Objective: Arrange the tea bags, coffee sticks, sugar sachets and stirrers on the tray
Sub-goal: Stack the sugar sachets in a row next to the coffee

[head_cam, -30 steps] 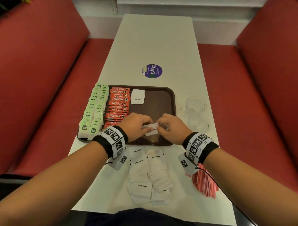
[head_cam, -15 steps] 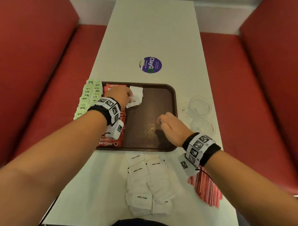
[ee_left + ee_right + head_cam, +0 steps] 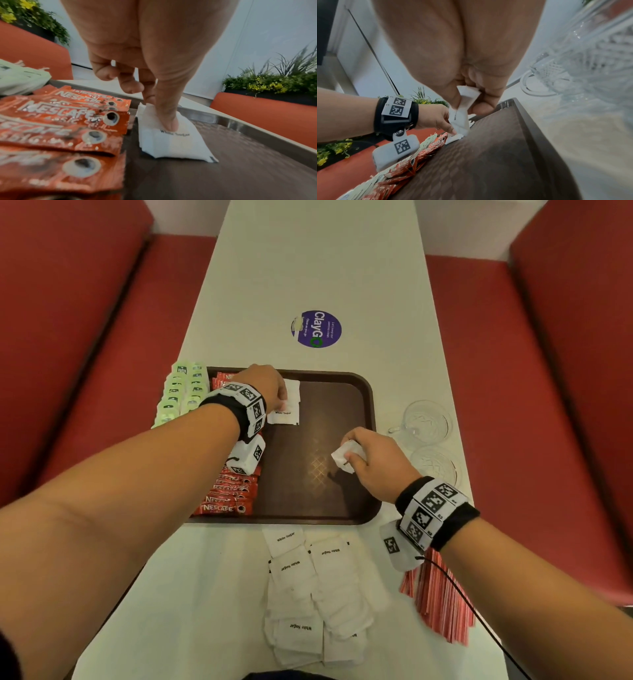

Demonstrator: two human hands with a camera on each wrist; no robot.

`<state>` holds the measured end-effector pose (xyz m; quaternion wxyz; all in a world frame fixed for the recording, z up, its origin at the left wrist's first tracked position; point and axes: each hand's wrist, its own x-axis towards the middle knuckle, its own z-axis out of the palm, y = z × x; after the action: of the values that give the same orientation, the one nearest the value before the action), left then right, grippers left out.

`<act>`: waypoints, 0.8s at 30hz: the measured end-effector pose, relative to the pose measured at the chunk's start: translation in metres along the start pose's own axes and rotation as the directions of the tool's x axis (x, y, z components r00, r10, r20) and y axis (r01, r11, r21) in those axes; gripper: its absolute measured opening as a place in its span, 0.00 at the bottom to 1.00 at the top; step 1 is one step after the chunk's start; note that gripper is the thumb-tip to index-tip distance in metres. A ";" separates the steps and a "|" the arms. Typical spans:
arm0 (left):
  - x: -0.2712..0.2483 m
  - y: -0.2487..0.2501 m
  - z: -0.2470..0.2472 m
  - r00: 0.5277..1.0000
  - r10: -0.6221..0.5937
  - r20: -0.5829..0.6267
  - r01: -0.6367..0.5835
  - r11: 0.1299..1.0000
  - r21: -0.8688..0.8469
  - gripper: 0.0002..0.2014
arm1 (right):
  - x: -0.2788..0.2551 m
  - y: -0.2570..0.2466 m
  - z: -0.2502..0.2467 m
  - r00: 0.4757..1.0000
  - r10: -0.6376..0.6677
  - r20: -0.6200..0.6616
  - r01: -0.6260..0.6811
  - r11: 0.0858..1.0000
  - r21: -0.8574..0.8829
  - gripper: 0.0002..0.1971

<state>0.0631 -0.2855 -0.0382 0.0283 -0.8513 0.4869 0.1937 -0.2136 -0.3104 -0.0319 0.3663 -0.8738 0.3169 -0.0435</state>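
Note:
A brown tray (image 3: pixel 308 501) holds a row of green tea bags (image 3: pixel 181 392) along its left edge and red coffee sticks (image 3: pixel 226 498) beside them. A small stack of white sugar sachets (image 3: pixel 286 412) lies at the tray's far middle. My left hand (image 3: pixel 279 398) pinches the top sachet (image 3: pixel 171 142) there, thumb on its face, next to the coffee sticks (image 3: pixel 60 121). My right hand (image 3: pixel 349 453) hovers over the tray's right side and grips a crumpled sugar sachet (image 3: pixel 460 119) in curled fingers. Loose sugar sachets (image 3: pixel 315 594) lie on the table before the tray. Red stirrers (image 3: pixel 442 604) lie at the near right.
Two glass cups (image 3: pixel 426 419) (image 3: pixel 435 467) stand just right of the tray, close to my right hand. A round purple sticker (image 3: pixel 317 328) lies on the white table beyond the tray. Red bench seats flank the table on both sides.
Both hands were together at the tray's near edge on a sachet. My left hand has since reached to the far stack with a sachet. The right hand stayed over the tray, still holding one.

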 end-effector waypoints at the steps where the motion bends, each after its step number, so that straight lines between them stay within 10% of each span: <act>1: 0.000 0.001 0.000 1.000 -0.007 -0.004 0.007 1.000 0.007 0.09 | 0.001 0.001 0.000 1.000 0.014 -0.018 -0.013 1.000 0.012 0.08; 8: -0.034 0.023 -0.010 0.962 0.217 -0.168 -0.235 0.967 -0.095 0.22 | 0.001 -0.005 0.000 0.997 0.074 -0.023 -0.068 0.975 0.210 0.05; 14: -0.083 0.041 -0.001 0.846 0.533 0.014 -0.512 0.819 -0.259 0.17 | 0.004 -0.005 0.004 1.000 0.019 -0.018 -0.016 0.988 0.153 0.04; 24: -0.086 0.025 0.001 0.912 0.380 -0.151 -0.409 0.854 -0.320 0.09 | 0.000 -0.010 0.010 1.000 0.002 0.018 -0.006 0.984 0.179 0.16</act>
<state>0.0032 -0.2275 -0.0053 -0.1815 -0.7320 0.6103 0.2426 -0.2051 -0.2993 -0.0331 0.4461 -0.8371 0.3103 -0.0635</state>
